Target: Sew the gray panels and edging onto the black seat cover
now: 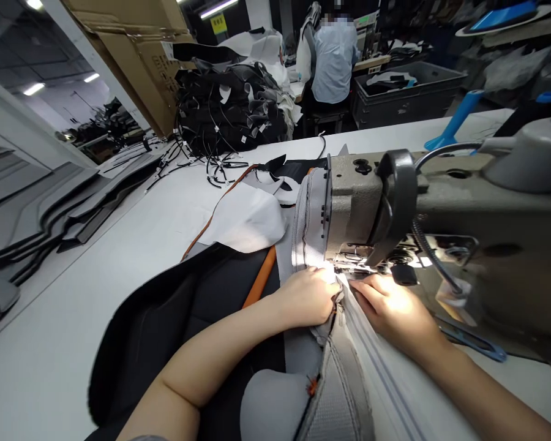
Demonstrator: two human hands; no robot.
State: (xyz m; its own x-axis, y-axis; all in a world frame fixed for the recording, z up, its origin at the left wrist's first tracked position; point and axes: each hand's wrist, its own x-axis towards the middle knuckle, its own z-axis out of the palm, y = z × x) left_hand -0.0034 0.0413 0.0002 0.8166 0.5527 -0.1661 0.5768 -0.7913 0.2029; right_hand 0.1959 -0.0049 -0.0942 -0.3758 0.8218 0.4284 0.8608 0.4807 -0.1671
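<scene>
My left hand point(310, 297) is closed on the gathered seam edge of a sewn cover point(151, 331), right beside the presser foot of a sewing machine point(463, 226). The cover looks like a seat cover, in black and grey fabric with orange strips. My right hand point(392, 306) pinches the edge of a long white strip point(381, 373) with grey lines, just right of the seam. That strip runs from the needle area down toward me. The machine's lamp lights both hands. My fingertips partly hide the stitching spot.
Blue-handled snips point(477, 343) lie right of my right hand. A pile of dark and grey covers point(239, 104) stands behind, near cardboard point(138, 55). Flat grey pieces point(64, 202) lie at left. A person point(335, 58) sits farther back beside a grey bin point(404, 98).
</scene>
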